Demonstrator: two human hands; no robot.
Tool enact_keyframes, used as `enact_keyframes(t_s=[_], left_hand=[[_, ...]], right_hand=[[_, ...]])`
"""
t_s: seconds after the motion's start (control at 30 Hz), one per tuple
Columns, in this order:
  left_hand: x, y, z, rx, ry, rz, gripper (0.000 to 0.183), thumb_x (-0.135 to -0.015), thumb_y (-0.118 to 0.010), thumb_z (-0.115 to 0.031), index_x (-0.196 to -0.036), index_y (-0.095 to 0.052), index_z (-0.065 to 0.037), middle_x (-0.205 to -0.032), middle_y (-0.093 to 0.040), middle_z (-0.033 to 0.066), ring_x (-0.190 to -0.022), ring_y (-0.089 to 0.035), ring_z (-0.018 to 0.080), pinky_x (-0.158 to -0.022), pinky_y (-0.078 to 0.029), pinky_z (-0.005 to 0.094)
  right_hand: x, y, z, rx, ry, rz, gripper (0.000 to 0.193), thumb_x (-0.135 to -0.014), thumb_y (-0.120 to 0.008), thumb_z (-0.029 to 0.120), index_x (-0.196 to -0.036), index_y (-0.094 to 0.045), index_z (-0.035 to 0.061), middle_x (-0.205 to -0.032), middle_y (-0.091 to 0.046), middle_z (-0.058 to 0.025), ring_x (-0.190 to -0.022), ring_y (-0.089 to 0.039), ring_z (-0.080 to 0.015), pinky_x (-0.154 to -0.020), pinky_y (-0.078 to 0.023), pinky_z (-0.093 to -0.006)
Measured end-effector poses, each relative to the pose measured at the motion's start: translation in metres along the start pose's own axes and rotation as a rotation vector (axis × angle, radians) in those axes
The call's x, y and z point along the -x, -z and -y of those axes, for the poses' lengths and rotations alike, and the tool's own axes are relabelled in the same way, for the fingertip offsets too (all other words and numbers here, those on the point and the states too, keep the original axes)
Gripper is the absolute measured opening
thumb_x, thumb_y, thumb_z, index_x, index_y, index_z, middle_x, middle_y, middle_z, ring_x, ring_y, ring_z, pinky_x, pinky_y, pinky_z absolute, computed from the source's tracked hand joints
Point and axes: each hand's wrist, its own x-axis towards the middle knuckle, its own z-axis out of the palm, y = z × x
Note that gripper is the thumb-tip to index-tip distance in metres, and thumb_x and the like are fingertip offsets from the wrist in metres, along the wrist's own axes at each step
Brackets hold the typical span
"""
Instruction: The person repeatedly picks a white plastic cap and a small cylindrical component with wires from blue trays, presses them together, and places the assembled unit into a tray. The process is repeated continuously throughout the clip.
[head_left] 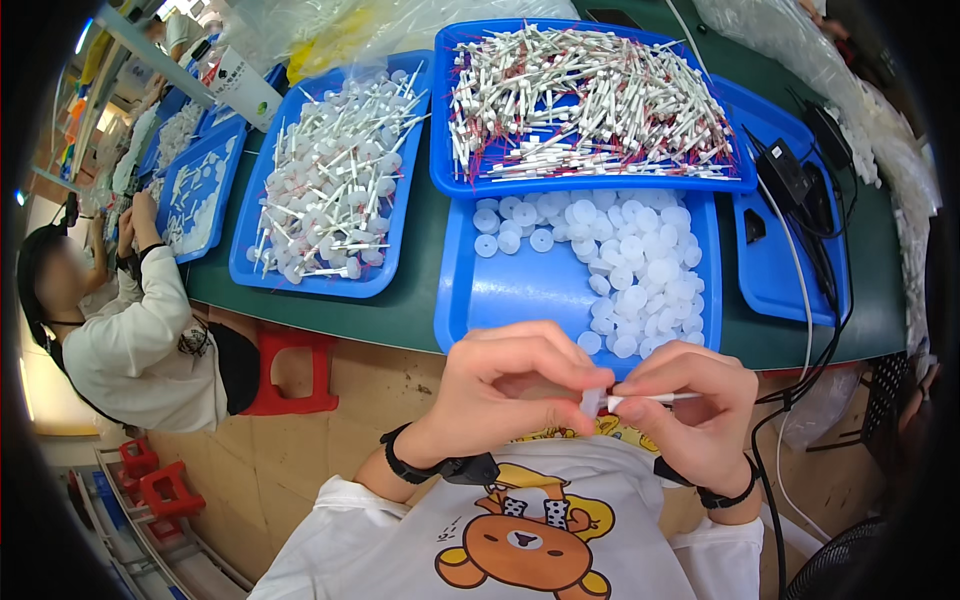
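Pinching a translucent disc between thumb and fingertips, the left hand holds it above the shirt's printed bear. At its 3 o'clock, the right hand pinches a white stick whose end meets the disc; whether it is inserted, I cannot tell. Toward 12 o'clock lies a blue tray of loose discs, overlapped by a tray of sticks. Between 10 and 11 sits a tray of stick-and-disc pieces; near 9, a red stool.
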Motion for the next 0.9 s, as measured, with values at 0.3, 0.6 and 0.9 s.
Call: enact_keyframes(t_s=[0.3, 0.6, 0.9], left_hand=[[0.003, -0.012, -0.012, -0.508, -0.156, -0.117, 0.031, -0.072, -0.081, 0.003, -0.102, -0.074, 0.000, -0.091, -0.071, 0.0098, -0.082, -0.069, 0.0193, -0.068, -0.057, 0.0292], [-0.024, 0.050, -0.051, -0.696, -0.123, -0.463, 0.029, -0.080, -0.076, 0.005, -0.107, -0.070, 0.002, -0.097, -0.070, 0.0080, -0.080, -0.065, 0.0123, -0.074, -0.053, 0.0260], [-0.066, 0.118, -0.099, -1.579, -0.212, -0.320, 0.048, -0.082, -0.078, -0.021, -0.125, -0.063, -0.005, -0.130, -0.058, 0.0198, -0.121, -0.057, 0.0336, -0.100, -0.045, 0.0397]], right_hand=[[0.014, -0.023, -0.003, -0.093, -0.114, -0.184, 0.014, -0.080, -0.075, -0.007, -0.093, -0.074, -0.0031, -0.084, -0.072, -0.0134, -0.069, -0.067, -0.0133, -0.061, -0.049, -0.0230], [-0.024, 0.007, 0.021, 0.175, -0.140, -0.050, 0.039, -0.077, -0.078, 0.000, -0.114, -0.068, 0.0004, -0.091, -0.071, -0.0082, -0.084, -0.065, -0.0130, -0.078, -0.051, -0.0260], [-0.044, 0.023, 0.030, 0.460, -0.043, 0.034, 0.014, -0.082, -0.072, 0.004, -0.094, -0.070, -0.0018, -0.084, -0.070, -0.0109, -0.076, -0.067, -0.0177, -0.072, -0.050, -0.0294]])
